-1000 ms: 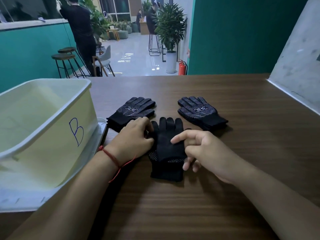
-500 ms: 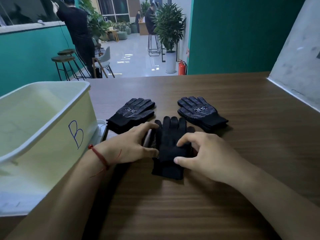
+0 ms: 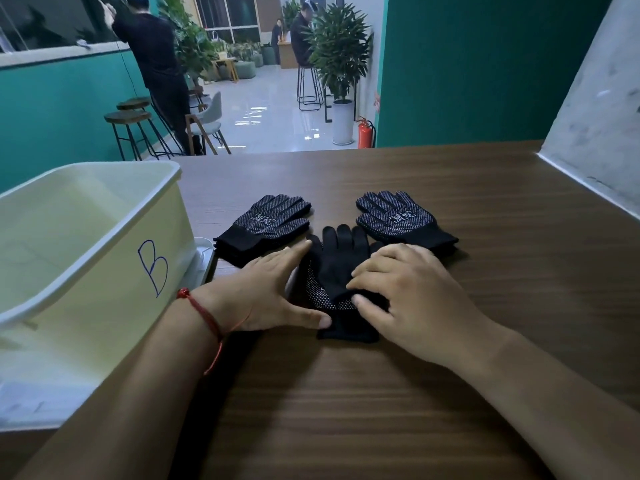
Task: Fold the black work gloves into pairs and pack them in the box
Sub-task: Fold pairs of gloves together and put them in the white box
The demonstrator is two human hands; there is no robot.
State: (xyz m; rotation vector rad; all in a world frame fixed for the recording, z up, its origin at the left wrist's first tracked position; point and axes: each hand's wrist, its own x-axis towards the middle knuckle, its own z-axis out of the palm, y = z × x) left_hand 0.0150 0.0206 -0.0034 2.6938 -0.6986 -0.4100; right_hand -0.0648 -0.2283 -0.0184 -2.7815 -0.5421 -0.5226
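Item one: middle gloves (image 3: 341,261), black, laid one on the other on the bench (image 3: 381,403), fingers pointing far, dotted palm showing at the lower layer. Your left hand (image 3: 273,292) lay flat with straight fingers along their left edge, thumb stretched to the cuff, gripping nothing. Your right hand (image 3: 415,299) sat on their right side with bent fingers, thumb and forefinger pinching a fold of the upper layer. Item two: left glove stack (image 3: 268,221), dotted side up, just beyond your left hand. Item three: right glove stack (image 3: 403,220), dotted side up, far right of the middle gloves. Item four: box (image 3: 104,271), pale, open, marked with a blue B, at the bench's left. Item five: red string (image 3: 204,311) round your left wrist.
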